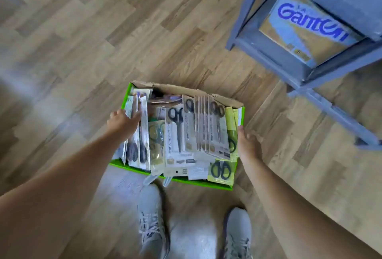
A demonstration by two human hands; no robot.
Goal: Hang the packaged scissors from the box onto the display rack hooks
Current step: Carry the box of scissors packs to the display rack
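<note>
Wood floor [82,52] is carrying box [241,118] w/ packaged scissors [175,132] crammed inside. Left hand [124,122], fingers flat, is touching left-side packs; right hand [248,147] is hugging box's right wall, grip unclear. Tangled packs could snag, spill.

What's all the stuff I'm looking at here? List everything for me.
floor: one, brown wood-look planks, throughout
box: one, green outside, on the floor, centre
packaged scissors: many, black handles, inside the box
shelf frame: one, blue-grey, top right
carton: one, brown with blue lettering, inside the frame
shoes: two, grey, bottom
left hand: one, touching packs at the box's left
right hand: one, against the box's right side
</note>
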